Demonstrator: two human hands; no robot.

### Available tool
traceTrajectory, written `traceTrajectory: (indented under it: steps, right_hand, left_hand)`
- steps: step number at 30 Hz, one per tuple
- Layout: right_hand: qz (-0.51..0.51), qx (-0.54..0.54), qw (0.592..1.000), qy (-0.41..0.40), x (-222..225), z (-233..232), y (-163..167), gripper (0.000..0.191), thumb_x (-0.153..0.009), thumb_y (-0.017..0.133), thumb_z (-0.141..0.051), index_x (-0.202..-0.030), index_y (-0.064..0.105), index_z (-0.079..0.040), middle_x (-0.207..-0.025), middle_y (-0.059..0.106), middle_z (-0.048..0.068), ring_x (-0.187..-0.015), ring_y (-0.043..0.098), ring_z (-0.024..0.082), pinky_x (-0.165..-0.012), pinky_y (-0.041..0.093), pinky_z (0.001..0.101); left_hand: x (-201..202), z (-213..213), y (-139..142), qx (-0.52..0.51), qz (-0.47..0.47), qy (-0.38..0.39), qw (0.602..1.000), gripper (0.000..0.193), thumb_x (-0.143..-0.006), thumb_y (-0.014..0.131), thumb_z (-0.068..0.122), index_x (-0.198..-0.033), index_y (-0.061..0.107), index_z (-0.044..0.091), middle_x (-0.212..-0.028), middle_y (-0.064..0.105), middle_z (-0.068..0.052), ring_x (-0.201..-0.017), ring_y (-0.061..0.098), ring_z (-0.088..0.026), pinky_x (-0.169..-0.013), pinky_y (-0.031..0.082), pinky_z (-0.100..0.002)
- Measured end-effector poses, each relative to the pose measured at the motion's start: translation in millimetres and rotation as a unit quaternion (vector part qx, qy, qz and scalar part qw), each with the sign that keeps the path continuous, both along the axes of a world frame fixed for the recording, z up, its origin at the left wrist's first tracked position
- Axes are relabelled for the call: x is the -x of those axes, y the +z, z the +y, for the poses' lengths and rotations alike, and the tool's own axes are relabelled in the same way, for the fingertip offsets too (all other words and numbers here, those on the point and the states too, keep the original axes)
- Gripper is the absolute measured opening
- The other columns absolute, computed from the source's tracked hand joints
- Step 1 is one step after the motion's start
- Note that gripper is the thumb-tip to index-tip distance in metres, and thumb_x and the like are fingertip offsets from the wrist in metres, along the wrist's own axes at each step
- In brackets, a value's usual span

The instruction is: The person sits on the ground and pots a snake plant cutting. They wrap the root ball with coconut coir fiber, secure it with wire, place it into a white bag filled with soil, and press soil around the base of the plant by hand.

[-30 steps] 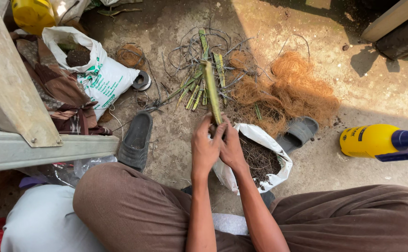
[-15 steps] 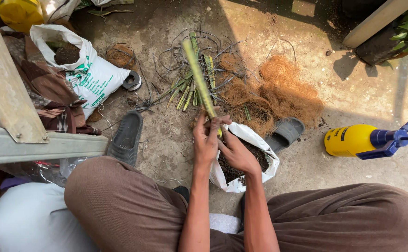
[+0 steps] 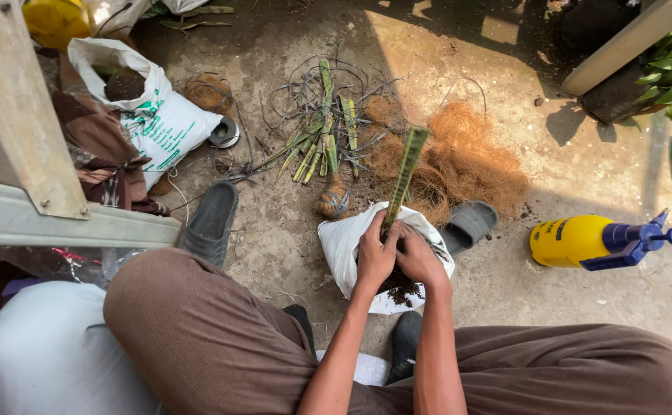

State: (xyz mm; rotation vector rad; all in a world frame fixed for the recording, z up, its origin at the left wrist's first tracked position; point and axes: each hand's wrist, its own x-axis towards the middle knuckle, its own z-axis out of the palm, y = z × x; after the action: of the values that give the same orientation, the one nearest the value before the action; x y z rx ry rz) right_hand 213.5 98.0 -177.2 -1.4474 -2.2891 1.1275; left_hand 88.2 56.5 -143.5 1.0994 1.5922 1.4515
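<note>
Both my hands are down in the mouth of a small white bag of dark soil on the ground between my knees. My left hand is closed around the base of a long green cutting that stands upright and leans away from me. My right hand presses at the soil beside the cutting's base, its fingers curled against the stem. Dark soil shows below my hands.
Several more green cuttings lie among thin wires. A heap of brown coconut fibre lies behind the bag. A yellow spray bottle lies right. Dark sandals, a larger white soil bag and a metal frame are left.
My hands have dropped with the cutting from above the bag into its opening. The cutting now stands in the soil, and the view has shifted left.
</note>
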Motion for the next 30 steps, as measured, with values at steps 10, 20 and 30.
traceTrajectory:
  steps: [10, 20, 30]
  right_hand:
    - [-0.127, -0.022, 0.987, -0.093, 28, -20, -6, 0.083, -0.084, 0.069, -0.037, -0.153, 0.037, -0.004, -0.158, 0.034, 0.026, -0.142, 0.035, 0.049, -0.114, 0.031, 0.0579]
    - [-0.145, -0.048, 0.977, -0.148, 40, -27, -16, 0.063, -0.091, 0.059, -0.036, -0.140, 0.051, 0.003, -0.132, 0.059, 0.031, -0.114, 0.057, 0.049, -0.100, 0.044, 0.0565]
    - [-0.163, 0.025, 0.976, -0.142, 44, -26, -7, 0.046, -0.091, 0.059, -0.040, -0.115, 0.066, -0.001, -0.110, 0.070, 0.029, -0.105, 0.066, 0.044, -0.094, 0.051, 0.0522]
  left_hand:
    - [26, -1, 10, 0.029, 0.040, 0.008, 0.999, 0.041, -0.103, 0.061, 0.032, -0.129, 0.063, 0.001, -0.107, 0.073, -0.024, -0.102, 0.071, -0.044, -0.083, 0.054, -0.046]
    - [23, 3, 5, 0.051, 0.051, -0.005, 0.997, 0.043, -0.102, 0.061, 0.034, -0.131, 0.064, 0.002, -0.109, 0.074, -0.024, -0.102, 0.073, -0.040, -0.083, 0.056, -0.045]
    - [15, 6, 4, 0.017, 0.068, -0.017, 0.997, 0.044, -0.101, 0.064, 0.034, -0.131, 0.063, 0.000, -0.111, 0.073, -0.025, -0.103, 0.072, -0.042, -0.083, 0.056, -0.046]
